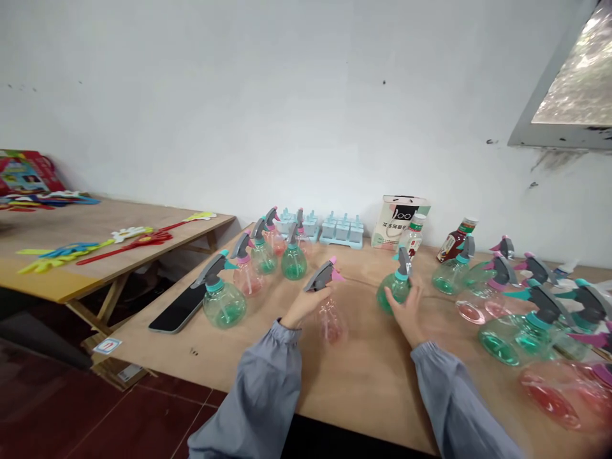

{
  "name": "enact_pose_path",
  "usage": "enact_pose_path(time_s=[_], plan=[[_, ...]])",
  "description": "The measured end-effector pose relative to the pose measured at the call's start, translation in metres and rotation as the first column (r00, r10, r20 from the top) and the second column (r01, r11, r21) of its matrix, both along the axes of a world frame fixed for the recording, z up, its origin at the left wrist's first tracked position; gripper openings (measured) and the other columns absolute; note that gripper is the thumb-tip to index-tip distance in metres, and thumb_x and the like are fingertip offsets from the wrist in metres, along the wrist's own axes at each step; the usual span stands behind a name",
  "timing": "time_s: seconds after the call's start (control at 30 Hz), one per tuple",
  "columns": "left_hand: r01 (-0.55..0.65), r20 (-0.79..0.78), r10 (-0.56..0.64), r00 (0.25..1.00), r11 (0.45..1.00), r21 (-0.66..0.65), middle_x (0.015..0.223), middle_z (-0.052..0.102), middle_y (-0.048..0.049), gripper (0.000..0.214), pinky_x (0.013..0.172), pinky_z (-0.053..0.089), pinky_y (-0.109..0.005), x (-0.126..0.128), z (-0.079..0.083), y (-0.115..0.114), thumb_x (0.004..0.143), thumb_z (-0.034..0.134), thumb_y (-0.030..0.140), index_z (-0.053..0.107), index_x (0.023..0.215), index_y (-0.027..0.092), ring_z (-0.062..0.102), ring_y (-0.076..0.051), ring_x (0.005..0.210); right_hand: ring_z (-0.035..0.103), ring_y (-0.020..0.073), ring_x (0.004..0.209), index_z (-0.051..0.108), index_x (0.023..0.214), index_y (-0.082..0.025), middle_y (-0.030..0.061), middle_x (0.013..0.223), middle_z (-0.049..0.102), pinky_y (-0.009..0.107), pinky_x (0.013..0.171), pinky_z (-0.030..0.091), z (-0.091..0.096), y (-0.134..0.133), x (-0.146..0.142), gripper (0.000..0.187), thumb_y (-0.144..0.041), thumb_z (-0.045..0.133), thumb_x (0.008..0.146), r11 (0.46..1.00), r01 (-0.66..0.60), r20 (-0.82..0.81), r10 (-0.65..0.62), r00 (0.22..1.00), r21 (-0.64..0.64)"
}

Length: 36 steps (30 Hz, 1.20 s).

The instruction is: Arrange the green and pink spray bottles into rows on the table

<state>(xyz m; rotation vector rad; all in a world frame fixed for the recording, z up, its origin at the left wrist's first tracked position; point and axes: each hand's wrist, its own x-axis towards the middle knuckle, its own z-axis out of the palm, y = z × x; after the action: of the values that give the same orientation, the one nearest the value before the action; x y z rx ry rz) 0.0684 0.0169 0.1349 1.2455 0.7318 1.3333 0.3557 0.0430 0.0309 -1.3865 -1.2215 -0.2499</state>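
Observation:
My left hand [306, 303] is closed around the neck of a pink spray bottle [329, 319] with a grey trigger head and holds it just above the wooden table [268, 357]. My right hand [410, 312] has its fingers spread and rests against a green spray bottle [394, 288] standing upright at the table's middle. Both sleeves are grey.
Several upright pink and green spray bottles [261, 264] stand at the left; several more lie tipped at the right [521, 319]. A phone [178, 309] lies near the left edge. Blue ice-pop moulds [342, 229], a carton [399, 220] and two drink bottles line the wall. A second table [57, 255] holds coloured toys.

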Motion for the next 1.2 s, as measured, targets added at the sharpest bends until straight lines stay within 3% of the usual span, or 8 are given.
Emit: enact_pose_path(time_s=[0.2, 0.37, 0.53, 0.7, 0.8, 0.93, 1.07, 1.2], plan=[[0.121, 0.083, -0.116, 0.99, 0.991, -0.064, 0.094, 0.075, -0.004, 0.046, 0.078, 0.044, -0.025, -0.003, 0.015, -0.008, 0.057, 0.077, 0.019, 0.076, 0.104, 0.021, 0.063, -0.018, 0.092, 0.052, 0.0279, 0.114, 0.051, 0.126, -0.02, 0.0096, 0.117, 0.05, 0.051, 0.103, 0.044, -0.009, -0.056, -0.039, 0.057, -0.056, 0.065, 0.084, 0.973, -0.222, 0.027, 0.224, 0.974, -0.057], [0.103, 0.154, -0.071, 0.986, 0.972, -0.21, 0.072, 0.068, 0.002, 0.032, 0.058, 0.038, -0.019, 0.006, 0.016, -0.01, 0.049, 0.071, 0.015, 0.073, 0.081, 0.018, 0.056, -0.009, 0.066, 0.051, 0.0288, 0.117, 0.049, 0.129, -0.02, 0.0101, 0.118, 0.051, 0.053, 0.105, 0.043, -0.006, -0.06, -0.041, 0.057, -0.054, 0.065, 0.085, 0.969, -0.243, 0.025, 0.244, 0.969, -0.039], [0.066, 0.211, 0.022, 0.977, 0.916, -0.397, 0.057, 0.055, 0.0062, 0.014, 0.056, 0.042, -0.02, 0.009, 0.019, -0.012, 0.047, 0.065, 0.014, 0.06, 0.06, 0.017, 0.044, -0.005, 0.051, 0.051, 0.0285, 0.119, 0.048, 0.131, -0.021, 0.0106, 0.122, 0.051, 0.052, 0.106, 0.043, -0.006, -0.06, -0.04, 0.057, -0.053, 0.065, 0.087, 0.962, -0.266, 0.016, 0.268, 0.963, -0.056], [0.044, 0.219, 0.04, 0.975, 0.928, -0.369, 0.055, 0.052, 0.0059, 0.015, 0.049, 0.038, -0.02, 0.009, 0.02, -0.012, 0.043, 0.061, 0.015, 0.059, 0.058, 0.016, 0.042, -0.006, 0.049, 0.051, 0.0286, 0.119, 0.048, 0.131, -0.021, 0.0109, 0.122, 0.051, 0.052, 0.106, 0.044, -0.006, -0.06, -0.039, 0.057, -0.053, 0.066, 0.087, 0.961, -0.274, 0.033, 0.275, 0.961, -0.045], [0.085, 0.237, -0.013, 0.971, 0.951, -0.298, 0.058, 0.055, 0.0048, 0.018, 0.048, 0.038, -0.019, 0.008, 0.018, -0.012, 0.042, 0.06, 0.015, 0.061, 0.06, 0.016, 0.044, -0.007, 0.051, 0.051, 0.0286, 0.119, 0.048, 0.131, -0.021, 0.0109, 0.122, 0.051, 0.052, 0.105, 0.044, -0.006, -0.059, -0.038, 0.057, -0.053, 0.066, 0.087, 0.959, -0.28, 0.03, 0.282, 0.959, -0.042], [0.109, 0.208, -0.043, 0.977, 0.942, -0.318, 0.053, 0.05, 0.0075, 0.016, 0.047, 0.037, -0.018, 0.007, 0.014, -0.01, 0.043, 0.064, 0.015, 0.058, 0.059, 0.017, 0.039, -0.005, 0.047, 0.052, 0.0284, 0.118, 0.049, 0.13, -0.021, 0.0106, 0.121, 0.052, 0.052, 0.105, 0.044, -0.006, -0.059, -0.038, 0.056, -0.053, 0.065, 0.087, 0.959, -0.281, 0.032, 0.282, 0.959, -0.033], [0.104, 0.28, -0.023, 0.96, 0.955, -0.279, 0.056, 0.054, 0.0057, 0.016, 0.045, 0.034, -0.018, 0.007, 0.015, -0.009, 0.044, 0.059, 0.016, 0.058, 0.06, 0.016, 0.042, -0.005, 0.045, 0.052, 0.0284, 0.118, 0.049, 0.129, -0.022, 0.0106, 0.121, 0.052, 0.051, 0.105, 0.045, -0.005, -0.059, -0.039, 0.055, -0.053, 0.066, 0.087, 0.959, -0.281, 0.027, 0.282, 0.959, -0.035], [0.094, 0.248, -0.003, 0.969, 0.93, -0.355, 0.045, 0.04, 0.0093, 0.012, 0.043, 0.033, -0.019, 0.008, 0.019, -0.012, 0.046, 0.061, 0.014, 0.053, 0.054, 0.017, 0.031, -0.003, 0.038, 0.053, 0.0283, 0.117, 0.049, 0.13, -0.022, 0.0105, 0.121, 0.053, 0.051, 0.105, 0.045, -0.006, -0.058, -0.038, 0.055, -0.052, 0.066, 0.087, 0.959, -0.283, 0.023, 0.284, 0.959, -0.028]])
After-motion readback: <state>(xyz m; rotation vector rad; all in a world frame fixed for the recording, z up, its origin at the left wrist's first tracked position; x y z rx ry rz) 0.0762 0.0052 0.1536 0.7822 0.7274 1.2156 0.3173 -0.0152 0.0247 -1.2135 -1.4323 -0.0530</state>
